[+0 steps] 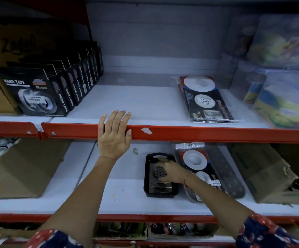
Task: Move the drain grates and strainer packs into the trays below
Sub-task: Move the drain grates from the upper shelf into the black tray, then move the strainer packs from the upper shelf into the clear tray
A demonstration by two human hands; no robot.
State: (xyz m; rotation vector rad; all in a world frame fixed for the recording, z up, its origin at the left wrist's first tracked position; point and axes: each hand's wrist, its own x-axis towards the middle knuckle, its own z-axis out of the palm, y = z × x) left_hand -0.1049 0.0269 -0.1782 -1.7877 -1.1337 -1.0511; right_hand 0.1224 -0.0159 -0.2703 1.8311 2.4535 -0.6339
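Observation:
A small black tray (147,178) sits on the lower shelf and holds steel drain grates. My right hand (172,171) reaches into it, fingers closed around the top drain grate (159,172), a square steel plate with a round perforated centre. Another grate (160,188) lies under it at the tray's front. To the right, strainer packs (195,162) lie in a long dark tray (234,179). More strainer packs (205,99) lie stacked on the upper shelf. My left hand (114,133) rests flat on the upper shelf's red edge, holding nothing.
Black nano tape boxes (36,93) line the upper shelf's left side. Plastic-wrapped goods (284,97) fill the upper right. Cardboard boxes stand on the lower shelf at the left (20,169) and right (259,174). The red shelf rail (198,134) overhangs the lower shelf.

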